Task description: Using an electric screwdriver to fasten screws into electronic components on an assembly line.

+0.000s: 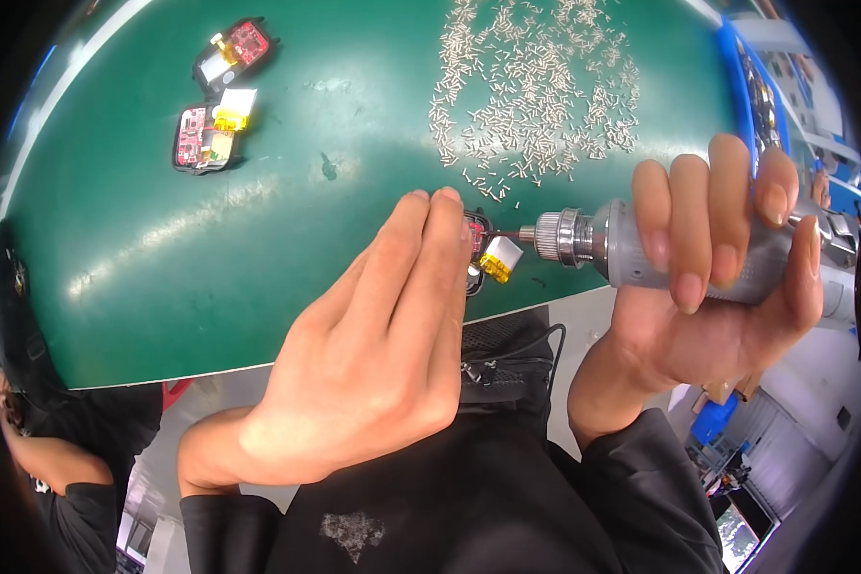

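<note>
Green mat (258,249): left hand (373,354) pinches small device (483,256); right hand (717,277) clamps electric screwdriver (641,244), tip touching it.

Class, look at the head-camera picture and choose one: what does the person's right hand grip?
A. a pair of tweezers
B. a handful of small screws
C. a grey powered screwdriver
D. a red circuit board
C: the right hand wraps around a grey powered screwdriver, whose bit points at the small open device steadied by the left hand.
</note>
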{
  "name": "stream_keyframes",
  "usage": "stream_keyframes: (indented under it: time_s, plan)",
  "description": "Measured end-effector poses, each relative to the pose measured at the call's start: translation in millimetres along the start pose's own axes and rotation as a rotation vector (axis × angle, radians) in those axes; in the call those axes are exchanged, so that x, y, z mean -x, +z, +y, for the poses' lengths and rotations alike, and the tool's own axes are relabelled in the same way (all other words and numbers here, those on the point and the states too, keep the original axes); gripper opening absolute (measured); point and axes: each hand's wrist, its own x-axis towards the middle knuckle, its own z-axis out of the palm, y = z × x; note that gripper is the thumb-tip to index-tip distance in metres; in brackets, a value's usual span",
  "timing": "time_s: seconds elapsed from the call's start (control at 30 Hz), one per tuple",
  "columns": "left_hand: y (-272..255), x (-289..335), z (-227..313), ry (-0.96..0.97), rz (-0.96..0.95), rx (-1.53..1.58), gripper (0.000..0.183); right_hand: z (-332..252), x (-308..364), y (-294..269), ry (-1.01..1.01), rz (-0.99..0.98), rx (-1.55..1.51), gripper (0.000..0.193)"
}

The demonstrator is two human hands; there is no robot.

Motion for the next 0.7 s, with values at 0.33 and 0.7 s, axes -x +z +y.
stream_keyframes:
  time_s: [0.33,0.7]
  plan:
    - [2,-11,4,0.014,0.022,-0.005,0.044,-7,-7,-9,0.008,-0.055,0.018,0.021]
    - [7,-1,-4,0.098,0.096,-0.102,0.043,5,-32,7,0.100,-0.335,0.144,0.021]
